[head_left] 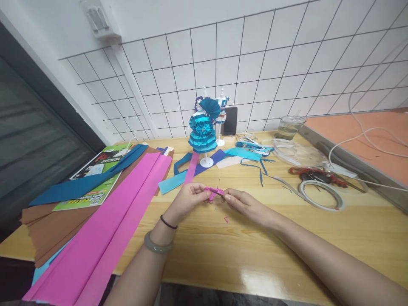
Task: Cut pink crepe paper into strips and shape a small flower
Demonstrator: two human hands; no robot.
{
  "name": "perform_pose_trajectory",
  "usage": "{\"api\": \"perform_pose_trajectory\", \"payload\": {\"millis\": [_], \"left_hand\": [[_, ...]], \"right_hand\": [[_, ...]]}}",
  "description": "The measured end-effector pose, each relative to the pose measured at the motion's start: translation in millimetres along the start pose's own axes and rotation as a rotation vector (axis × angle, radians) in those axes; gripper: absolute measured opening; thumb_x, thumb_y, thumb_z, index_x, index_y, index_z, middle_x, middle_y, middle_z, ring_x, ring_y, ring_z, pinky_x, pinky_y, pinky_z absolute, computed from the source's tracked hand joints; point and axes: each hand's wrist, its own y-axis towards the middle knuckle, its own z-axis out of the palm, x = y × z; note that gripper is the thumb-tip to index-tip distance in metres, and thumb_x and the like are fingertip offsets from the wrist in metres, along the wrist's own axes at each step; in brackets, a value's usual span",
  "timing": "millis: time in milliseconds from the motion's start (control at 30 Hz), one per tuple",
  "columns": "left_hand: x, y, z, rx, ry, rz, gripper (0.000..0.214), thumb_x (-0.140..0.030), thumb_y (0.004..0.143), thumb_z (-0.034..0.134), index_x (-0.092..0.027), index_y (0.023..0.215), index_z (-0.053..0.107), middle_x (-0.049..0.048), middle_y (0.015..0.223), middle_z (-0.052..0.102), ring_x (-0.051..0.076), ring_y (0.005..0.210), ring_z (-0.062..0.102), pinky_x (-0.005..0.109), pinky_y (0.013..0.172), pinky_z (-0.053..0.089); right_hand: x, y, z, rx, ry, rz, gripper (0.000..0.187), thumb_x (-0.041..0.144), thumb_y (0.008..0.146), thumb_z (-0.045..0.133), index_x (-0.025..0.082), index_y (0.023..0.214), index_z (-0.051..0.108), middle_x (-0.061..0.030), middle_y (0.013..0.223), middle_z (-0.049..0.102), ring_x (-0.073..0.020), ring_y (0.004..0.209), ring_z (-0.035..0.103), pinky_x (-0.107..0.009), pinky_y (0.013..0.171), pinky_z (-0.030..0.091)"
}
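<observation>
My left hand [188, 199] and my right hand [244, 204] meet over the middle of the wooden table [223, 250]. Both pinch a small folded piece of pink crepe paper [213, 192] between the fingertips, the left hand on its left end, the right hand on its right end. A tiny pink scrap [226, 219] lies on the table just below. A jade bangle and a black band sit on my left wrist.
Long pink crepe sheets [105, 238], brown sheets [54, 229] and a dark blue strip [86, 182] lie at the left over a green booklet [95, 170]. Two mannequin stands in blue paper dresses [202, 129] stand at the back, with blue offcuts, a phone [230, 121], tape roll [321, 194], scissors [315, 175] and a glass jar [288, 127].
</observation>
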Motion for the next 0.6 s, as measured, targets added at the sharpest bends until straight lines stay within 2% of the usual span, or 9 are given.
{"api": "perform_pose_trajectory", "payload": {"millis": [233,400,600], "left_hand": [[1.1,-0.9,-2.4,0.023,-0.020,-0.028,0.023,-0.033,0.073,0.062,-0.010,0.078,0.065,0.0068,0.071,0.064,0.013,0.065,0.058,0.026,0.066,0.044],[-0.5,-0.3,0.4,-0.001,-0.058,-0.045,0.023,-0.033,0.071,0.064,-0.011,0.075,0.064,0.0058,0.071,0.063,0.012,0.064,0.057,0.024,0.065,0.044],[1.4,0.3,3.7,0.015,-0.120,-0.071,0.025,-0.032,0.070,0.065,-0.011,0.085,0.064,0.0069,0.075,0.064,0.013,0.067,0.057,0.024,0.064,0.043]], "right_hand": [[-1.4,-0.7,-3.8,0.022,-0.037,0.014,0.038,0.048,0.089,0.031,0.016,0.079,0.049,0.0010,0.068,0.041,-0.0118,0.065,0.039,-0.024,0.061,0.034],[-1.4,1.5,-1.3,-0.023,0.071,0.036,0.040,0.052,0.087,0.033,0.017,0.072,0.047,0.0022,0.064,0.040,-0.0113,0.060,0.038,-0.023,0.059,0.034],[2.1,4.0,5.0,-0.063,0.172,0.058,0.040,0.053,0.086,0.035,0.017,0.072,0.048,0.0020,0.063,0.041,-0.0117,0.060,0.040,-0.024,0.058,0.034]]}}
